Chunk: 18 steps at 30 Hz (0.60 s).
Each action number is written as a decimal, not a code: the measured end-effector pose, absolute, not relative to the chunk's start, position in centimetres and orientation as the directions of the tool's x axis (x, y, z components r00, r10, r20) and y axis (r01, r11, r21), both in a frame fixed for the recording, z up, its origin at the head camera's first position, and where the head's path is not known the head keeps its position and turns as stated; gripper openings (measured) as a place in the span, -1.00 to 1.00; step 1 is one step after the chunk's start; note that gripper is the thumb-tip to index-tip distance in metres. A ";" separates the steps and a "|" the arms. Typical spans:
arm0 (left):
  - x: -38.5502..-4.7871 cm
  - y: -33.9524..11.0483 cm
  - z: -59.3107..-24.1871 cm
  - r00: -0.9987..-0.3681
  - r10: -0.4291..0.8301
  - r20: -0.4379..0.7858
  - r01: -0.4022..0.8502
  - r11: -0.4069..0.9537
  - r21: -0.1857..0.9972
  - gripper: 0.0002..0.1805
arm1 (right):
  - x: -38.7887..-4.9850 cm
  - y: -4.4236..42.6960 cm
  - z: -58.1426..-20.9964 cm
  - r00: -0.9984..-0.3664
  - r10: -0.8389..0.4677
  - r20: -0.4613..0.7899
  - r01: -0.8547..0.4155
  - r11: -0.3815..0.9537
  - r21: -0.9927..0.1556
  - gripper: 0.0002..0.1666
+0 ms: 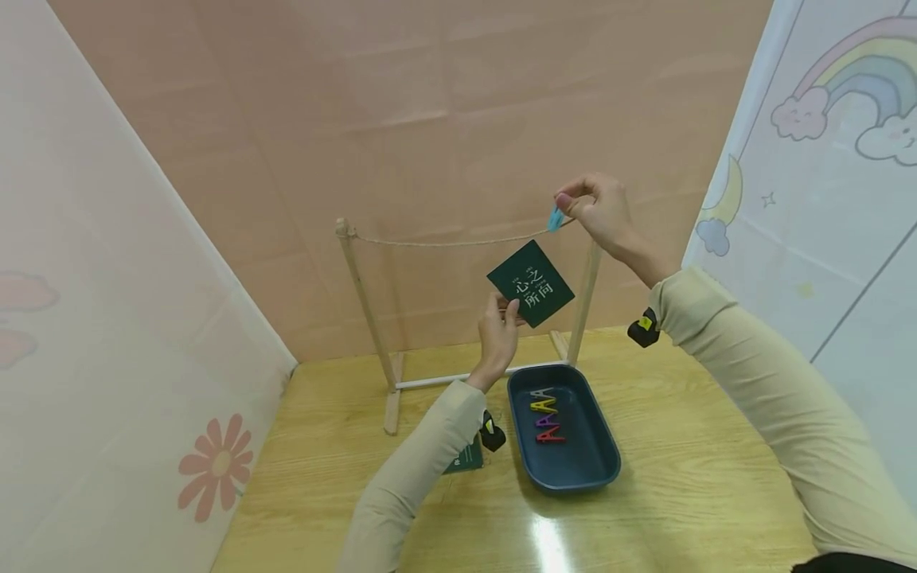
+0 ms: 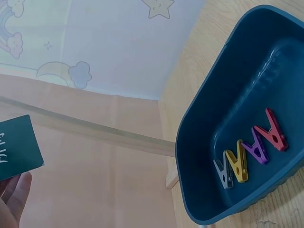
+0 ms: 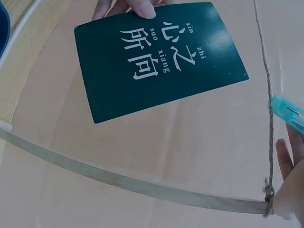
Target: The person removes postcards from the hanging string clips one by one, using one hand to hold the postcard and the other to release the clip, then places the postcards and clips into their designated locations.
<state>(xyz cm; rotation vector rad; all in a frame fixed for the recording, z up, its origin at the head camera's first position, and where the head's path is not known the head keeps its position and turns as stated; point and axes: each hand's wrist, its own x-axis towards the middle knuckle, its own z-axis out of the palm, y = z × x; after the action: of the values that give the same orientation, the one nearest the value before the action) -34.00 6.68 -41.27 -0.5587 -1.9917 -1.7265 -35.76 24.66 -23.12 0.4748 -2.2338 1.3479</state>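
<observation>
My left hand (image 1: 497, 341) pinches a dark green card (image 1: 539, 270) by its lower left edge, thumb on the front. White Chinese characters with small pinyin are printed on it. The card is tilted, just below a thin rope (image 1: 444, 243) strung between two wooden posts. Above and right of the card, my right hand (image 1: 604, 213) pinches a light blue clothespin (image 1: 556, 219). In the right wrist view the tip of the clothespin (image 3: 286, 111) meets the rope, a little away from the knot at the post. Card and rope are apart there.
On the wooden table a dark blue tray (image 1: 607, 465) holds several clothespins in a row: grey, yellow (image 2: 239, 161), purple (image 2: 256, 148) and red (image 2: 274, 132). Another green card (image 1: 467, 458) lies partly hidden under my left forearm. The rack's wooden post (image 1: 367, 306) stands left.
</observation>
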 end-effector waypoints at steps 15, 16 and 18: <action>-33.7 6.2 -41.2 -0.819 0.016 0.573 0.570 0.126 0.812 -0.86 | -35.1 25.0 -23.7 -0.798 -0.013 0.603 -0.537 0.470 -0.700 -0.67; -33.7 6.2 -41.1 -0.818 0.015 0.575 0.572 0.125 0.810 -0.86 | -35.0 25.0 -23.7 -0.795 -0.018 0.606 -0.546 0.455 -0.703 -0.67; -33.7 6.1 -41.1 -0.816 0.012 0.578 0.575 0.123 0.809 -0.86 | -34.9 25.0 -23.8 -0.795 -0.030 0.606 -0.557 0.431 -0.710 -0.68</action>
<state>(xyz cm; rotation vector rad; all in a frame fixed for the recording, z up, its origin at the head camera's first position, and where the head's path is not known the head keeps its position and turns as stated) -33.69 6.08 -41.13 -0.5668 -1.9741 -1.7379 -34.92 25.01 -23.84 0.4940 -2.1744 1.3552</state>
